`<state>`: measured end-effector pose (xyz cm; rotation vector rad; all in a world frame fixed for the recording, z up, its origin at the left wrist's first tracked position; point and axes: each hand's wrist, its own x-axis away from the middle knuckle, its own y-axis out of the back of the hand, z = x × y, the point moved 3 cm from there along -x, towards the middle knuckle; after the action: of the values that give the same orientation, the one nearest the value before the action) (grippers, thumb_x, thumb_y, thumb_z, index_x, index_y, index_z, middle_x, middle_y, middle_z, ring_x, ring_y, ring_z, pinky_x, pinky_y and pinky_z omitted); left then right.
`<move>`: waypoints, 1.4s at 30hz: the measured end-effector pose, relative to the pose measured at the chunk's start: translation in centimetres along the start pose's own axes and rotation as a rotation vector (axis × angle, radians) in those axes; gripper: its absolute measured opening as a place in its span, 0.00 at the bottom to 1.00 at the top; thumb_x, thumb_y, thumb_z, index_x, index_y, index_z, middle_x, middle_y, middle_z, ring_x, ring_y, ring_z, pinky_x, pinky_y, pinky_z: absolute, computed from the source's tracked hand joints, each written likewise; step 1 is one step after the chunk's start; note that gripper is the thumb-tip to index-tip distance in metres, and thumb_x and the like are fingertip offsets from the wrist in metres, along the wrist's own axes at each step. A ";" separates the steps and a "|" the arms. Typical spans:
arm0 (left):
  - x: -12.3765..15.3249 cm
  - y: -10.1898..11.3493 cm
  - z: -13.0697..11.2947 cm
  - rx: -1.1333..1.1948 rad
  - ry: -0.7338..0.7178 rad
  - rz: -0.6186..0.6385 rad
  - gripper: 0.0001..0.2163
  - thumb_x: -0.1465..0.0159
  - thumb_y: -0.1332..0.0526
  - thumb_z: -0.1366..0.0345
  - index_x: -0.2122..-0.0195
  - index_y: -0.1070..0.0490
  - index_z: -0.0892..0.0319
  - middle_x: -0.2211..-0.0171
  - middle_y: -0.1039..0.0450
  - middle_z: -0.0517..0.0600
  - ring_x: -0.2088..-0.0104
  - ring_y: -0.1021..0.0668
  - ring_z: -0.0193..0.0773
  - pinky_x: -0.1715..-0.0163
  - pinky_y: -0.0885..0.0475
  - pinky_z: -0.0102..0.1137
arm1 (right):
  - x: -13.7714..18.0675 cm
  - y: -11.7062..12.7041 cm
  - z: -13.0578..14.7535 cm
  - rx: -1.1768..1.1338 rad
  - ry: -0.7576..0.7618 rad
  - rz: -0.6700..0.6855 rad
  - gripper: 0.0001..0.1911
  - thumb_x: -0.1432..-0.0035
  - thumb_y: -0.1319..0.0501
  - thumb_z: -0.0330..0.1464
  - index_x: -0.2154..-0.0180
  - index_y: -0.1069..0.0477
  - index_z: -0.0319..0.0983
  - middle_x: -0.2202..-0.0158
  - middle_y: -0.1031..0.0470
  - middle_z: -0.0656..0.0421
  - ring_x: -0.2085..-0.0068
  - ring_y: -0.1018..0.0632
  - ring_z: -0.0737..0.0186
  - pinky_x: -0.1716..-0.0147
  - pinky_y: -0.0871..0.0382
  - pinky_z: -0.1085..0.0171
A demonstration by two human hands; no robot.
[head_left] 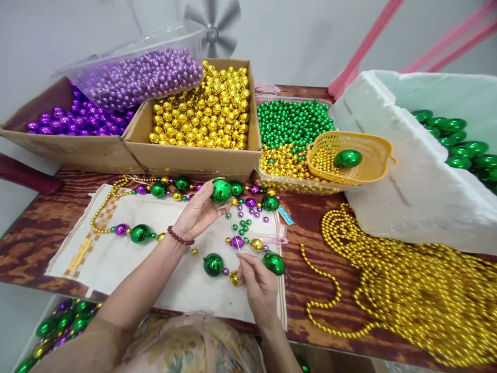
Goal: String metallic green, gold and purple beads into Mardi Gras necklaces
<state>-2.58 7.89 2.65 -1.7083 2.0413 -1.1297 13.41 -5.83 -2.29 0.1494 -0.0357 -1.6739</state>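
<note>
My left hand (199,213) holds a large shiny green bead (221,191) at its fingertips, raised above a white cloth (128,259). My right hand (259,286) is pinched shut on a thin thread or needle (234,233) that runs up toward the green bead. A part-strung strand of green, purple and gold beads (140,233) lies on the cloth. Two more large green beads (213,264) lie by my right hand. Small loose beads (245,224) are scattered between my hands.
Cardboard boxes hold purple beads (73,122) and gold beads (209,111). A clear tray holds small green and gold beads (289,124), with a yellow basket (373,158) on it. A white foam box (411,181) stands right. Gold bead strands (419,290) pile on the wooden table.
</note>
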 end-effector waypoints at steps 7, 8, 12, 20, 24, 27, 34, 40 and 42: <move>0.1 0.3 -0.4 0.056 -0.015 0.015 0.18 0.39 0.32 0.57 0.49 0.28 0.54 0.55 0.25 0.50 0.59 0.21 0.39 0.61 0.24 0.33 | 0.0 -0.4 -0.3 -0.039 0.041 0.004 0.09 0.35 0.42 0.31 0.59 0.23 0.37 0.80 0.29 0.63 0.81 0.28 0.71 0.81 0.31 0.74; 0.1 0.4 -0.4 0.068 -0.010 0.011 0.18 0.39 0.32 0.57 0.49 0.28 0.55 0.55 0.25 0.50 0.60 0.20 0.40 0.61 0.24 0.33 | 0.0 -0.5 -0.3 -0.040 0.042 0.009 0.09 0.34 0.42 0.31 0.58 0.23 0.37 0.80 0.28 0.63 0.81 0.28 0.71 0.81 0.31 0.74; -0.2 0.5 -0.2 0.165 0.050 -0.049 0.16 0.38 0.33 0.57 0.52 0.28 0.57 0.57 0.24 0.51 0.60 0.20 0.40 0.64 0.24 0.32 | 0.2 -0.5 -0.6 -0.028 0.043 0.021 0.09 0.34 0.43 0.30 0.58 0.23 0.38 0.80 0.28 0.63 0.81 0.28 0.71 0.81 0.31 0.74; -0.3 0.4 0.4 0.246 0.128 -0.100 0.16 0.37 0.35 0.54 0.56 0.28 0.61 0.62 0.24 0.51 0.63 0.20 0.39 0.67 0.24 0.30 | 0.2 -0.6 -0.7 -0.001 0.038 0.012 0.09 0.34 0.42 0.31 0.58 0.23 0.38 0.81 0.29 0.64 0.82 0.29 0.72 0.81 0.33 0.73; -0.4 0.6 0.5 0.227 0.119 -0.095 0.16 0.38 0.33 0.55 0.56 0.27 0.60 0.62 0.24 0.51 0.62 0.20 0.38 0.66 0.24 0.30 | 0.2 -0.7 -0.9 -0.002 0.029 0.015 0.09 0.34 0.42 0.31 0.59 0.23 0.38 0.81 0.29 0.64 0.82 0.29 0.71 0.81 0.34 0.73; -0.5 0.8 0.5 0.183 0.091 -0.088 0.16 0.40 0.32 0.56 0.54 0.26 0.58 0.60 0.24 0.50 0.62 0.21 0.38 0.66 0.24 0.30 | 0.3 -0.8 -1.0 0.003 0.028 0.026 0.09 0.34 0.42 0.31 0.59 0.23 0.38 0.81 0.30 0.65 0.82 0.30 0.71 0.82 0.34 0.73; 0.3 0.0 0.6 -0.037 -0.060 0.012 0.17 0.42 0.30 0.60 0.52 0.25 0.54 0.55 0.27 0.49 0.60 0.23 0.37 0.65 0.24 0.31 | -0.1 -1.3 -0.6 -0.024 0.016 0.005 0.09 0.33 0.43 0.32 0.58 0.24 0.38 0.81 0.30 0.65 0.83 0.30 0.72 0.82 0.34 0.73; 1.5 -0.6 1.9 -0.112 -0.119 0.008 0.17 0.43 0.29 0.60 0.52 0.25 0.51 0.50 0.29 0.50 0.59 0.25 0.35 0.64 0.24 0.30 | -0.7 -1.7 -0.2 -0.052 0.019 -0.022 0.09 0.33 0.44 0.31 0.57 0.25 0.38 0.80 0.29 0.65 0.82 0.30 0.72 0.82 0.35 0.72; 1.9 -0.7 2.3 -0.126 -0.131 -0.006 0.17 0.43 0.29 0.59 0.52 0.25 0.51 0.49 0.30 0.50 0.59 0.25 0.35 0.63 0.24 0.30 | -0.7 -1.8 -0.3 -0.055 0.004 -0.029 0.09 0.33 0.44 0.32 0.57 0.25 0.38 0.80 0.29 0.65 0.82 0.30 0.72 0.82 0.35 0.73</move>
<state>-1.19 5.21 2.12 -1.7963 2.0663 -0.8825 11.77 -4.94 -2.73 0.1125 0.0158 -1.7015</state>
